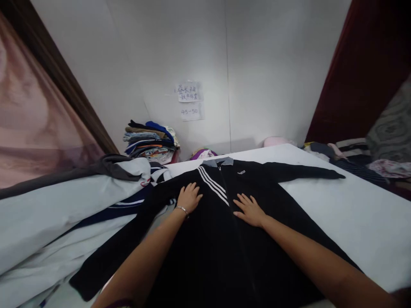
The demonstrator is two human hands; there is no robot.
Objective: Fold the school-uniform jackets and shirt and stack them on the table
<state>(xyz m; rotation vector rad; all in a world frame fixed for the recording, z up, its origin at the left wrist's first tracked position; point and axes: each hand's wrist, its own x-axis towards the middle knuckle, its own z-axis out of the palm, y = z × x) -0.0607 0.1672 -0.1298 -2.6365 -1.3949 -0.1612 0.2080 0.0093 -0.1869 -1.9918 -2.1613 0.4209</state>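
A black zip jacket (208, 239) lies spread out, front side up, on a white table (359, 218). It has a grey collar and three white diagonal stripes on the chest. Both sleeves reach outward, the left one bent down toward the near edge. My left hand (189, 197), with a bracelet at the wrist, rests flat on the jacket below the left shoulder, fingers extended. Flat beside the zip, my right hand (249, 210) lies on the jacket's chest with its fingers spread. Neither hand grips anything.
White and navy garments (105, 188) are heaped along the left. A folded clothes stack (149, 141) stands by the wall, and more clothes (349, 154) lie at the right edge. Handwritten paper signs (190, 100) hang on the wall. A pink curtain (41, 107) hangs at left.
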